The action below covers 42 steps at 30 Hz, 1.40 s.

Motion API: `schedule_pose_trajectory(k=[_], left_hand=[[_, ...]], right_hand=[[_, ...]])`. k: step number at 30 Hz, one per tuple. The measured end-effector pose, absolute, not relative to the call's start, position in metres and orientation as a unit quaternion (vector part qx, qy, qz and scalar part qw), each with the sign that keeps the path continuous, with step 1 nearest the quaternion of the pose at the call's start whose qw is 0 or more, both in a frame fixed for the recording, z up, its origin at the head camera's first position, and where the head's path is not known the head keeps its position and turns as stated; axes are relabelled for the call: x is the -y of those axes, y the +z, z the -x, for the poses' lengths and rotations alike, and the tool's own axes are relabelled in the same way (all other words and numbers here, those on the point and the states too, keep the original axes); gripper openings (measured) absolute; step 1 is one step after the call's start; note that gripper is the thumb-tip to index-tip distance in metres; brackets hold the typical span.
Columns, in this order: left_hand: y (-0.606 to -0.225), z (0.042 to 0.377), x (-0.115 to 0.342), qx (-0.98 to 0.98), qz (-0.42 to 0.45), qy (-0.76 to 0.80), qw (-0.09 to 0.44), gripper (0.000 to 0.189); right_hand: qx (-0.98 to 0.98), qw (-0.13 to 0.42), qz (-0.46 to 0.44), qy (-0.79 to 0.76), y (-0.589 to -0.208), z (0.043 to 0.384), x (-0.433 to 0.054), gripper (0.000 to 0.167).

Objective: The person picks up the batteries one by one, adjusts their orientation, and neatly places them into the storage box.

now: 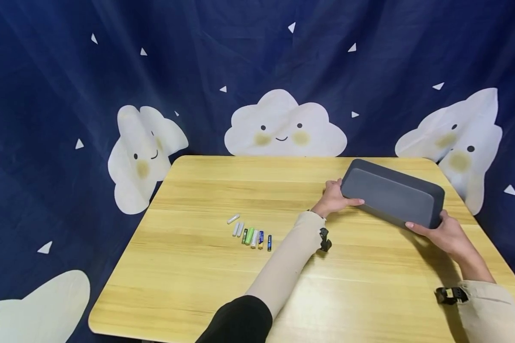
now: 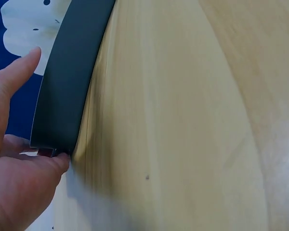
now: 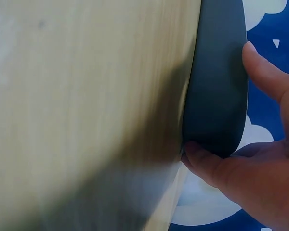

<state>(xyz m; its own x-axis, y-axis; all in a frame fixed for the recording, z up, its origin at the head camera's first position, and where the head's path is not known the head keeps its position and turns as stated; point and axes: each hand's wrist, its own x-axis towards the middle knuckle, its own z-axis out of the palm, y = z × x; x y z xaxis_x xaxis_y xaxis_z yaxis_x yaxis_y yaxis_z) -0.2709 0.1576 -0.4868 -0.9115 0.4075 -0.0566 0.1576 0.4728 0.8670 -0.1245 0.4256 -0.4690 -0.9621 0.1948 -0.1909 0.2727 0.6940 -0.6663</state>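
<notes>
A dark grey rectangular tray [image 1: 390, 194] is at the far right of the table in the head view, set at a slant. My left hand [image 1: 334, 197] grips its left end, and my right hand [image 1: 448, 234] grips the near right corner. In the left wrist view the tray's long side [image 2: 70, 77] stands close to the wooden surface, with the left hand [image 2: 24, 187] at its end. The right wrist view shows the right hand [image 3: 250, 173] at the other end, beside the tray's wall [image 3: 214, 82]. Whether the tray touches the table cannot be told.
Several batteries, among them a green battery [image 1: 250, 236] and a dark blue battery [image 1: 269, 243], lie loosely grouped left of the left forearm. The wooden table [image 1: 189, 276] has rounded corners. Behind it hangs a dark blue curtain [image 1: 189, 62] with white clouds.
</notes>
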Motion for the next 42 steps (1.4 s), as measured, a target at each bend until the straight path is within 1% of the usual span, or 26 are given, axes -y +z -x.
schedule_pose_trajectory(k=[2, 4, 6, 11, 13, 19, 26, 30, 35, 42], left_hand=[[-0.491, 0.273, -0.158, -0.825, -0.196, 0.518, 0.114, 0.078], [-0.495, 0.275, -0.157, -0.803, -0.219, 0.545, 0.105, 0.07], [-0.497, 0.276, -0.158, -0.796, -0.226, 0.552, 0.102, 0.074], [-0.497, 0.276, -0.156, -0.822, -0.216, 0.517, 0.1, 0.095], [-0.496, 0.276, -0.155, -0.828, -0.22, 0.507, 0.099, 0.097], [-0.494, 0.274, -0.15, -0.823, -0.226, 0.512, 0.095, 0.087], [-0.495, 0.269, -0.14, -0.809, -0.211, 0.543, 0.082, 0.088], [-0.495, 0.268, -0.133, -0.803, -0.205, 0.553, 0.08, 0.088], [-0.495, 0.265, -0.123, -0.809, -0.2, 0.549, 0.066, 0.09], [-0.493, 0.258, -0.108, -0.808, -0.178, 0.559, 0.052, 0.085]], right_hand=[[-0.918, 0.052, -0.129, -0.371, -0.469, 0.124, -0.425, 0.11], [-0.918, 0.052, -0.131, -0.371, -0.47, 0.125, -0.425, 0.109], [-0.915, 0.052, -0.133, -0.376, -0.47, 0.125, -0.424, 0.109], [-0.912, 0.054, -0.135, -0.384, -0.469, 0.126, -0.423, 0.109], [-0.913, 0.055, -0.135, -0.381, -0.469, 0.126, -0.423, 0.109], [-0.915, 0.058, -0.13, -0.376, -0.469, 0.126, -0.421, 0.108], [-0.918, 0.05, -0.117, -0.376, -0.468, 0.129, -0.412, 0.105], [-0.917, 0.058, -0.11, -0.378, -0.467, 0.133, -0.407, 0.107], [-0.92, 0.066, -0.1, -0.372, -0.466, 0.14, -0.4, 0.108], [-0.917, 0.089, -0.092, -0.377, -0.464, 0.146, -0.39, 0.117]])
